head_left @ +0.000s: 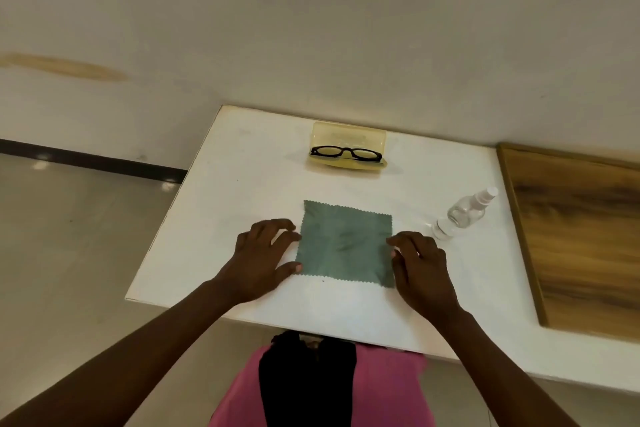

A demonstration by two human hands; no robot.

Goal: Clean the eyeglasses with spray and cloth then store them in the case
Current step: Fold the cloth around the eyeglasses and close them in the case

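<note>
**Handling notes: cloth, case, bottle, glasses**

Table (242,156) fills the middle of the frame, white and flat; a wooden board (581,236) lies along its right edge. Cloth (344,244) sits spread at centre, a grey-green square with pinked edges; it looks light, limp and easy to slide, so a pinch at a corner or edge should lift it cleanly. Left hand (265,260) rests at the cloth's left edge, fingers spread and loosely bent, tips touching the fabric; right hand (420,265) rests at the right edge in the same relaxed way, fingertips at or just beside the fabric; neither hand pinches anything. Case (348,149) stands open at upper centre, yellow translucent plastic, probably stiff and light. Spray bottle (465,213) lies on its side at centre right, clear and smooth, likely slippery when wet; best gripped round the body. Eyeglasses (346,153) rest in the open case, dark-framed; the lenses look fragile and smudge-prone, so I would take them by the frame or a temple, never the glass.
</note>
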